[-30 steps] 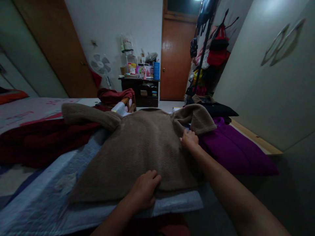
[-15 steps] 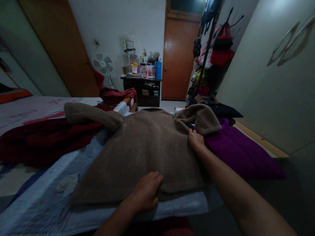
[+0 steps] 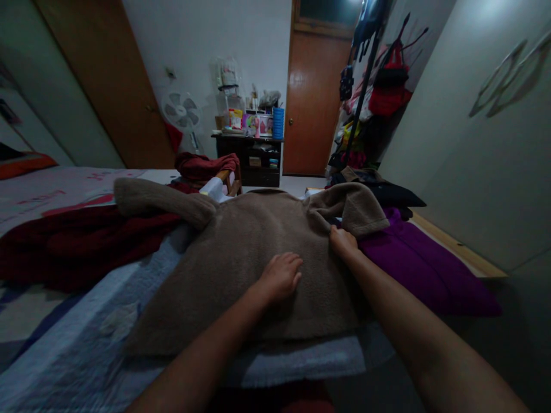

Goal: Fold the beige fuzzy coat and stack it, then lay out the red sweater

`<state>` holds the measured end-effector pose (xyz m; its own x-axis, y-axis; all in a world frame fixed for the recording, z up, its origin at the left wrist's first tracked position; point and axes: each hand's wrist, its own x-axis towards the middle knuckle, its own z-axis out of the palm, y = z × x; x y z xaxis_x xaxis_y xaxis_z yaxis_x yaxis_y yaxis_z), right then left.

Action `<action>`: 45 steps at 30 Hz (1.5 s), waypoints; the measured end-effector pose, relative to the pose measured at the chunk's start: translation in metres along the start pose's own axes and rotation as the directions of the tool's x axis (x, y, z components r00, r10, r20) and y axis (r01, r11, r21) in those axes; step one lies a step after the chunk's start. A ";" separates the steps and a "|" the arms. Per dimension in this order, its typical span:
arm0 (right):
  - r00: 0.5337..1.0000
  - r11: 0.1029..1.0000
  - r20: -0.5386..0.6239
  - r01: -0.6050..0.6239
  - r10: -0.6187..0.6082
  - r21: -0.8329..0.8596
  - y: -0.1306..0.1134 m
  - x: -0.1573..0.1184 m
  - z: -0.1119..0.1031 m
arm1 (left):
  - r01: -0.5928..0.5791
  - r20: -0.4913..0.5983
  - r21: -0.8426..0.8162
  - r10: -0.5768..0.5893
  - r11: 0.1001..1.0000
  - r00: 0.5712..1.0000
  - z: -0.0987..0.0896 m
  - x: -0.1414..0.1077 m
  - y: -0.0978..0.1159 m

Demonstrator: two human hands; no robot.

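A brown fleecy coat (image 3: pixel 206 287) is spread over a light blue cloth (image 3: pixel 301 364), its collar at the far end and its sleeves out to both sides. My left hand (image 3: pixel 282 276) rests on the middle of the coat, fingers laid on the fabric and holding nothing. At the coat's right edge, just below the right sleeve, my right hand (image 3: pixel 343 241) has its fingers closed on the cloth. The right sleeve (image 3: pixel 364 209) is bent and wrinkled; the left sleeve (image 3: pixel 159 201) stretches outward.
Dark red clothing (image 3: pixel 86 246) lies at the left, and a purple garment (image 3: pixel 426 264) at the right beside a black one (image 3: pixel 396 192). Farther back are a fan (image 3: pixel 181 110), a dark cabinet (image 3: pixel 248 163), a wooden door (image 3: pixel 314 103) and hanging bags (image 3: pixel 388 86).
My left hand has moved up and slightly right, from the coat's lower hem to its middle. The right hand has stayed at the coat's edge.
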<state>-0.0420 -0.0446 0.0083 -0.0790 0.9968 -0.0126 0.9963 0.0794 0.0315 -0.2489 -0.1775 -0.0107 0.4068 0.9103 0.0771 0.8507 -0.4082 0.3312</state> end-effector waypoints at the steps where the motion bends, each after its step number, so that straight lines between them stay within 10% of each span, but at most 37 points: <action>1: 1.000 1.000 0.002 -0.001 0.001 0.000 0.000 0.000 0.000 | 0.023 0.007 0.025 -0.023 0.999 1.000 0.009 0.016 0.001; 7: 1.000 1.000 -0.008 -0.012 0.012 -0.005 0.003 0.003 0.000 | 0.114 0.087 -0.002 -0.114 0.993 0.990 0.065 0.085 0.015; 13: 0.999 0.999 -0.025 -0.033 0.033 0.001 0.004 0.008 0.006 | 0.121 0.022 0.033 -0.121 0.992 0.992 0.095 0.089 0.020; 29: 1.000 0.997 0.021 -0.014 0.012 0.072 0.002 0.043 0.014 | 0.088 -0.099 0.034 -0.084 0.996 0.992 0.097 0.101 0.013; 45: 0.944 0.982 0.272 0.177 -0.190 0.070 0.032 -0.034 -0.006 | 0.103 -0.112 0.117 -0.090 0.988 0.990 0.096 0.096 0.024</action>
<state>-0.0076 -0.0763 0.0153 -0.2546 0.9227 -0.2895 0.9664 0.2536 -0.0416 -0.1573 -0.1068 -0.0851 0.2888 0.9453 0.1515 0.9211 -0.3175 0.2252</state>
